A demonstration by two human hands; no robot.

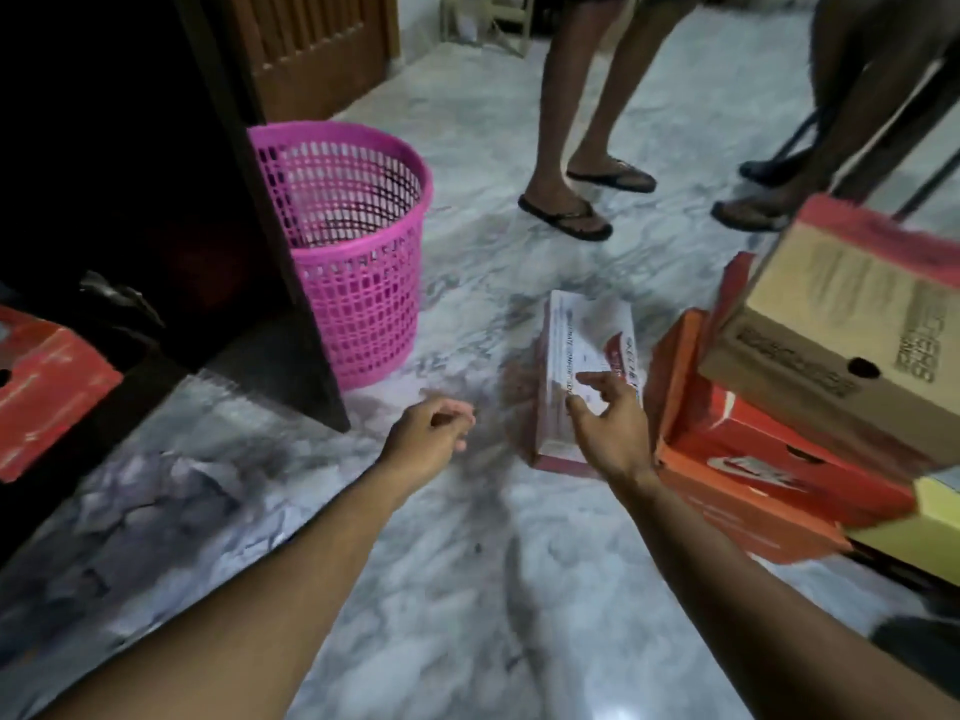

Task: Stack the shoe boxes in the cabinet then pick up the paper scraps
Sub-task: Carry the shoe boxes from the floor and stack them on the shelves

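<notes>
- At the far left a red shoe box (47,392) lies in the dark opening of the cabinet (156,200), so some stacking looks already done.
- Just right of the cabinet's side panel a pink basket (353,241) stands on the marble floor (467,589); it looks the likely place for paper scraps later on.
- Crumpled pale paper scraps (150,491) seem to lie on the floor at lower left, though blur makes them hard to tell from the marble veining.
- The left hand (431,423) hovers above the floor with its fingers loosely curled; its grip has hold of nothing.
- The right hand (608,418) reaches over the near end of a white and red shoe box (582,356) lying flat on the floor, fingers spread and relaxed; whether they touch the lid I cannot tell, and the grip has not closed.
- At the right a tilted pile waits: a brown box (841,324) on top, an orange box (769,459) under it, a yellow box (930,522) at the edge.
- Two other people's legs in sandals (566,215) stand beyond.
- The step in hand appears to be box stacking. The next move calls for both hands to close on the white and red shoe box's sides, lift it level, and carry it left into the cabinet.
</notes>
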